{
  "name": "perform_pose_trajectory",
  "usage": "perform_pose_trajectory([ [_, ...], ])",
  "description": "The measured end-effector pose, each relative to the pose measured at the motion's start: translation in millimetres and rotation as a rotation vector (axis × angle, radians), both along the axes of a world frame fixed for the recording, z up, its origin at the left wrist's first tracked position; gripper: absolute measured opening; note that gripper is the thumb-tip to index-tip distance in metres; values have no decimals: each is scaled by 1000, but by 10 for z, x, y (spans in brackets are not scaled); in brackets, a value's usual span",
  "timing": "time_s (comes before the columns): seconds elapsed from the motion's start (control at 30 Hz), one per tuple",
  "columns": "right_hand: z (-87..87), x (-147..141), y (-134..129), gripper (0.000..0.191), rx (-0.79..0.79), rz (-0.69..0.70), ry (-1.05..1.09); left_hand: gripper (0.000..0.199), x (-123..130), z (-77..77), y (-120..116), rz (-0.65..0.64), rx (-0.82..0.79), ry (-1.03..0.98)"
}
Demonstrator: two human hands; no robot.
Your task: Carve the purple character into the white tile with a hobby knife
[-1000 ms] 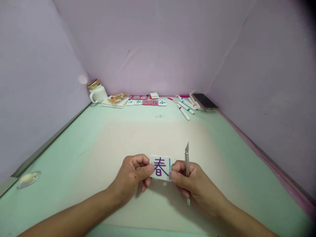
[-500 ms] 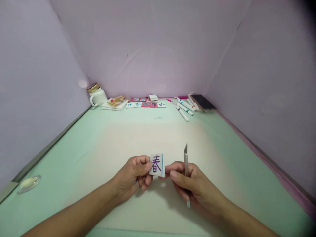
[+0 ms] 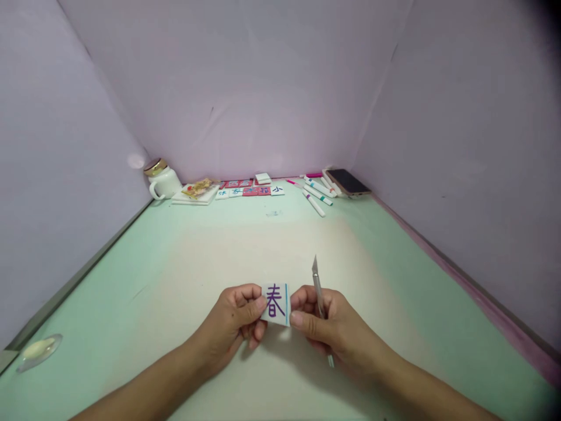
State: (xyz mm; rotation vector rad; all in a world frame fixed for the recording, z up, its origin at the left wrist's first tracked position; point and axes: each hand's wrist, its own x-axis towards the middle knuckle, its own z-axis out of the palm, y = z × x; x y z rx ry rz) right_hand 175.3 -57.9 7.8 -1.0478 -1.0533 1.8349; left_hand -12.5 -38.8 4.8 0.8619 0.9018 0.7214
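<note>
A small white square card (image 3: 274, 304) bears a purple character and a blue line along its right side. My left hand (image 3: 240, 316) pinches the card's left edge between thumb and fingers, above the table. At the card's right edge are the thumb and fingertips of my right hand (image 3: 326, 323), which also holds a silver craft knife (image 3: 318, 287). The knife's blade points up and away from me, and its handle passes through the curled fingers.
At the back stand a white mug (image 3: 164, 182) with a gold lid, white pads (image 3: 195, 197) under a crinkled wrapper, red and white character tiles (image 3: 249, 191), markers (image 3: 316, 195) and a phone (image 3: 349, 181). A clear oval dish (image 3: 40, 349) lies at the left.
My right thumb and fingertips have moved closer around the card's right edge. The knife has tilted a little to the left. The whole view has shifted slightly.
</note>
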Motion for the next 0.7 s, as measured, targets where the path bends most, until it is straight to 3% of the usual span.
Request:
perform_pose_trajectory([
  [0.27,43,14,30,54,-30,-33,-12,39,3,-29,-31,73,73,86],
  [0.53,-17,65,85,42,-167,-87,10,45,-32,44,-13,168,139,-29],
  [0.7,-3,98,88,44,-165,-60,28,47,-53,3,-6,133,201,-99],
])
